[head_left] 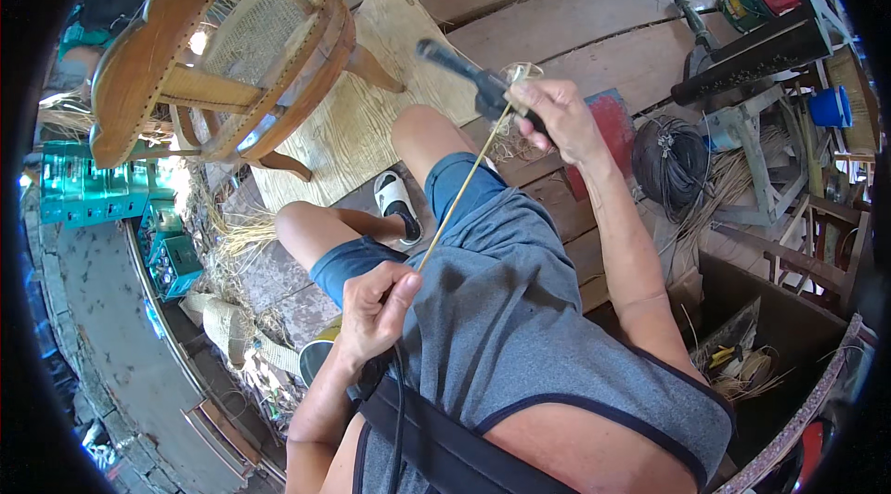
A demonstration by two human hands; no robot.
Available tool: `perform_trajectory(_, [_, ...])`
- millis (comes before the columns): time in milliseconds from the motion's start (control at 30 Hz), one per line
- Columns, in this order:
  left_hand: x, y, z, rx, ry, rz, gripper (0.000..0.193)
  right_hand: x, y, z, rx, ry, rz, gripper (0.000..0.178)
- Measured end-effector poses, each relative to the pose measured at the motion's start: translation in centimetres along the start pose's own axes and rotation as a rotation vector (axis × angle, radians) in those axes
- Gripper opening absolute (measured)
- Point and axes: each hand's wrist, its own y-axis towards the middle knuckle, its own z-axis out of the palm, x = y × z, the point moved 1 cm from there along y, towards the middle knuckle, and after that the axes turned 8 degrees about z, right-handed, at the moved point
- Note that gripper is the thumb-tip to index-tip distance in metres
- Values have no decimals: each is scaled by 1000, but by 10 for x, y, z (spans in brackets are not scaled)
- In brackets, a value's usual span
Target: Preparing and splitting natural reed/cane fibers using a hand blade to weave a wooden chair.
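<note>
The chair bears woven mesh, but the work on 1 pale strand seems unfinished: it stretches above the lap from the left hand, closed on it, to the right hand, gripping a dark tool, and what remains I cannot tell.

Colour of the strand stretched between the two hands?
Pale straw-yellow. The strand shows best in the head view, between the left hand and right hand.

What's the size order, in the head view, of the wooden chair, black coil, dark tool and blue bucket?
1. Wooden chair
2. Black coil, broader, and dark tool, longer: unsure, so unranked
3. Blue bucket
</note>
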Motion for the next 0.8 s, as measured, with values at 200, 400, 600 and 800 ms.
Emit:
perform_trajectory(200, [12,-35,-20,61,58,-27,15,19,0,-28,-136,36,-105,31])
perform_trajectory(400, [47,89,-4,69,429,347,39,44,-44,3,-369,-463,-211,37])
perform_trajectory(600, [19,161,60,188,-246,41,31,24,-51,35,-380,-471,-304,35])
perform_trajectory(800, [28,153,72,137,-283,214,27,4,-52,23,-274,-289,-236,33])
